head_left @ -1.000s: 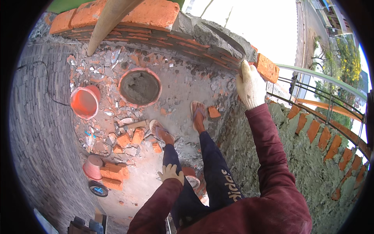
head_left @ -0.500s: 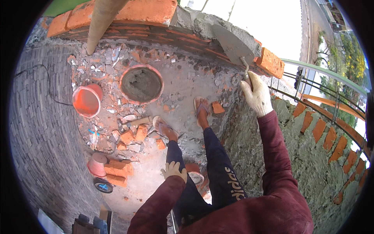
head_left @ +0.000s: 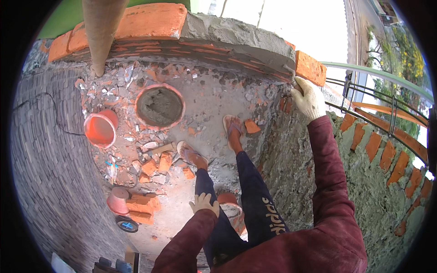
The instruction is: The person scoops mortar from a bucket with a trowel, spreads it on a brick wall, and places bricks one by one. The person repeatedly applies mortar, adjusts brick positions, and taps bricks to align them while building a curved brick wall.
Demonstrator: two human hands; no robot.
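Note:
My right hand (head_left: 308,99), in a pale knit glove, grips a pointing-end trowel (head_left: 289,71) by its handle. The trowel's blade is turned nearly edge-on against the face of a low brick wall (head_left: 205,49), just under its top. A thick bed of grey mortar (head_left: 218,31) covers the wall's top between orange bricks (head_left: 152,22) on the left and a single brick (head_left: 311,67) on the right, close by my right hand. My gloved left hand (head_left: 204,204) rests on my left leg near the knee, fingers spread and holding nothing.
A bucket (head_left: 183,108) of wet mortar stands among rubble, with an orange bucket (head_left: 114,122) to its left. A wooden pole (head_left: 104,36) leans at the wall. Stacked bricks (head_left: 141,207) and a hammer-like tool (head_left: 163,149) lie lower left. A rough mortared wall (head_left: 291,182) rises right.
The trowel has gone from lying broad over the mortar to standing edge-on at the wall's face. The mortar top and side look smoother. My left hand stays on the leg.

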